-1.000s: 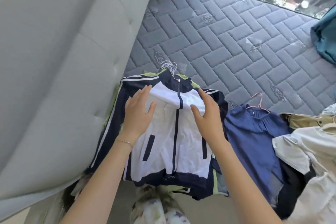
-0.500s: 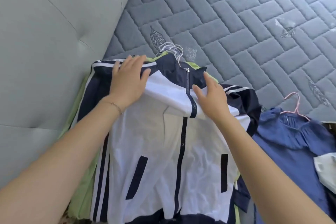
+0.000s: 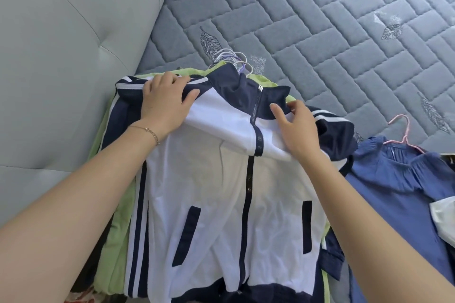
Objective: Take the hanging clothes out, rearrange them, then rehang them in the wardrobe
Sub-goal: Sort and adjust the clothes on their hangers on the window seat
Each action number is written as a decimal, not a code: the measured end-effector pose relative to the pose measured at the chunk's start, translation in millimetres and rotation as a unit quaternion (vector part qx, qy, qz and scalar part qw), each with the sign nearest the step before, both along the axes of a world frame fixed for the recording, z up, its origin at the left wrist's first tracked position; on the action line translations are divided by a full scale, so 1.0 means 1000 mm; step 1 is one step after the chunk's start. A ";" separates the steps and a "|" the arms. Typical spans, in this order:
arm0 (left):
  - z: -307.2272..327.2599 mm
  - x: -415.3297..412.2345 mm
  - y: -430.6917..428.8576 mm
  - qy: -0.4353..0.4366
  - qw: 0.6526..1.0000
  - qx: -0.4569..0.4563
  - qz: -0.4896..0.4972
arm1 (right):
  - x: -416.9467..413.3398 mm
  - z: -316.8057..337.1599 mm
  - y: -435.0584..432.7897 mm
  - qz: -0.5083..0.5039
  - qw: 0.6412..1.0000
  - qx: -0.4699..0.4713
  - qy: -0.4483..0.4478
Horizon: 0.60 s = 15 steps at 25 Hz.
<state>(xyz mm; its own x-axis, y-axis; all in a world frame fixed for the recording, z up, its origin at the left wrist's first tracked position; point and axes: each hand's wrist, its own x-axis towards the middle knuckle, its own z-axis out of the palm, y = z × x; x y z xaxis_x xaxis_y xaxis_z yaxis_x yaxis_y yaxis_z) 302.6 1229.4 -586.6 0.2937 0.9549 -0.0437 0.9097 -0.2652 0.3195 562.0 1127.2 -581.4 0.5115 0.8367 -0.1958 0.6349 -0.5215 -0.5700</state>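
Quilted grey-blue mattress [image 3: 320,32] meeting a padded grey headboard [image 3: 61,56] along its left edge, white-and-navy jacket [image 3: 209,192] lying atop stacked clothes by that edge, left hand [image 3: 165,103] and right hand [image 3: 298,128] curling fingers round its shoulders, blue blouse [image 3: 398,192] lying alongside.

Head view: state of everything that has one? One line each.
white and navy jacket, zipped up, lying flat on top.
left hand, grips the jacket's shoulder.
right hand, pinches the jacket's other shoulder near the collar.
green garment, flat under the jacket.
white hanger hooks, bunched above the collar.
blue blouse, on its pink hanger, lying on the mattress.
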 end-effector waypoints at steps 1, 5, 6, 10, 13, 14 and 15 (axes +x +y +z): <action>0.001 -0.001 -0.002 0.001 1.000 -0.003 -0.001 | -0.001 0.005 -0.005 -0.006 1.000 0.005 0.016; 0.012 -0.009 -0.009 -0.011 1.000 -0.018 0.005 | -0.012 0.028 -0.021 -0.018 0.999 0.022 0.018; 0.018 -0.012 -0.013 -0.029 0.999 -0.015 0.006 | -0.016 0.036 -0.025 -0.021 0.999 0.029 0.023; 0.056 -0.030 -0.042 -0.158 0.987 -0.044 0.007 | -0.031 0.077 -0.050 -0.016 0.996 0.070 0.061; 0.099 -0.043 -0.071 -0.217 0.974 -0.062 0.023 | -0.045 0.127 -0.078 -0.006 0.994 0.085 0.064; 0.116 -0.047 -0.081 -0.229 0.971 -0.059 0.025 | -0.048 0.146 -0.089 -0.002 0.994 0.090 0.063; 0.133 -0.051 -0.090 -0.241 0.969 -0.054 0.028 | -0.051 0.165 -0.100 0.000 0.993 0.096 0.061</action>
<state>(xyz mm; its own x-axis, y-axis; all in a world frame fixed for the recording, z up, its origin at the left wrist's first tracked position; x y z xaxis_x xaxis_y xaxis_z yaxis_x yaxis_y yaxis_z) 251.7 1139.0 -453.9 0.2525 0.9675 -0.0155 0.6605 -0.1606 0.7335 510.6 1027.3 -416.6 0.4942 0.8643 -0.0929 0.5542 -0.3956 -0.7323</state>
